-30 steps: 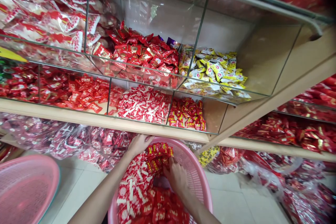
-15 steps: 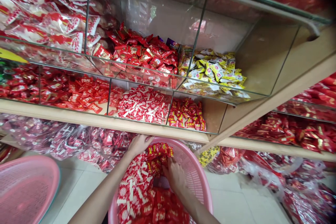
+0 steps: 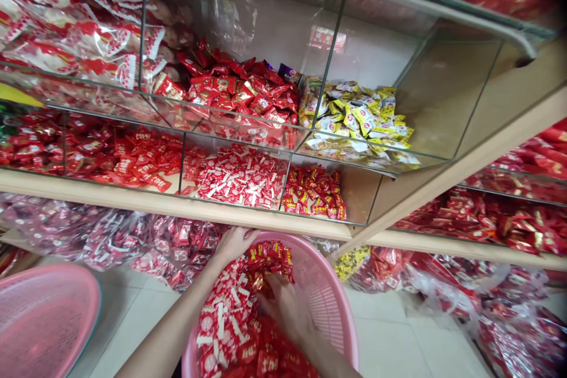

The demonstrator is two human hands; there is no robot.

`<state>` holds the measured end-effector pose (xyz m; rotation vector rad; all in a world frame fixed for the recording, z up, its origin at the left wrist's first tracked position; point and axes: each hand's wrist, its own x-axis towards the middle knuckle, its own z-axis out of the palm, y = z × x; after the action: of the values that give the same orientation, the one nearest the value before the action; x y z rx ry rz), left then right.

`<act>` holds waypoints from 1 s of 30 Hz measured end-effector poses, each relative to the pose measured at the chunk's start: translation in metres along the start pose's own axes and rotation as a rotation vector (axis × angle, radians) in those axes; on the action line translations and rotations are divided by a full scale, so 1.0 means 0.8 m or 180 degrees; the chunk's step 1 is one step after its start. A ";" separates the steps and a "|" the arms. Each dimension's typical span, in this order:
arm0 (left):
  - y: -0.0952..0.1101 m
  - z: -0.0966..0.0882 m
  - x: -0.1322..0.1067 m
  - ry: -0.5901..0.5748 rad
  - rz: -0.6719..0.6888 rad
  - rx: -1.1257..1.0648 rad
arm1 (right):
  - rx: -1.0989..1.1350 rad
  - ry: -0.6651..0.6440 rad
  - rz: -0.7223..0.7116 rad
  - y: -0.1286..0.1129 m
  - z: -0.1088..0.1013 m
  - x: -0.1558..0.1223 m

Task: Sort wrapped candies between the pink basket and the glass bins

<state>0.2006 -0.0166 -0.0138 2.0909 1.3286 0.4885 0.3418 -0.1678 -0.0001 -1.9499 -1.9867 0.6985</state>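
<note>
A round pink plastic basket (image 3: 339, 289) with slotted walls stands below the shelf, holding wrapped candies in separate heaps. Small red-and-white candies (image 3: 219, 319) fill its left side, red-and-yellow ones (image 3: 272, 251) lie at the far side, and larger red packets (image 3: 266, 349) are nearest me. My left hand (image 3: 237, 243) is closed over the basket's far left rim. Inside, my right hand (image 3: 283, 301) is over the candies near the middle, its fingers pointing up and left. Motion smears those fingers, and whether they hold any candy cannot be made out.
Above the basket runs a wooden shelf edge (image 3: 186, 205) with glass-fronted compartments of red candies and yellow-and-white packets (image 3: 361, 124). A second pink basket (image 3: 48, 313) is at the left. Bags of candies (image 3: 514, 319) lie on the tiled floor under the shelf.
My right hand has shifted left and slightly toward me inside the basket, from the red-and-yellow candies toward the middle. My left hand stays on the rim.
</note>
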 end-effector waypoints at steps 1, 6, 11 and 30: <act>-0.001 0.000 0.000 -0.0011 0.0014 -0.0003 | 0.0118 -0.0044 -0.0093 -0.003 0.002 0.000; -0.002 0.000 0.001 -0.0016 -0.0004 0.0025 | 0.0586 -0.0074 -0.0181 -0.004 0.009 0.008; 0.002 -0.001 0.000 -0.0048 -0.0144 0.0061 | 0.0875 0.0083 -0.0045 -0.001 0.004 0.018; 0.000 0.000 0.000 -0.0014 -0.0016 0.0124 | -0.0593 0.0209 0.0703 0.030 0.004 0.013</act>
<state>0.2004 -0.0167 -0.0143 2.1184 1.3506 0.4591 0.3600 -0.1586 -0.0168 -2.2955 -1.8752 0.5057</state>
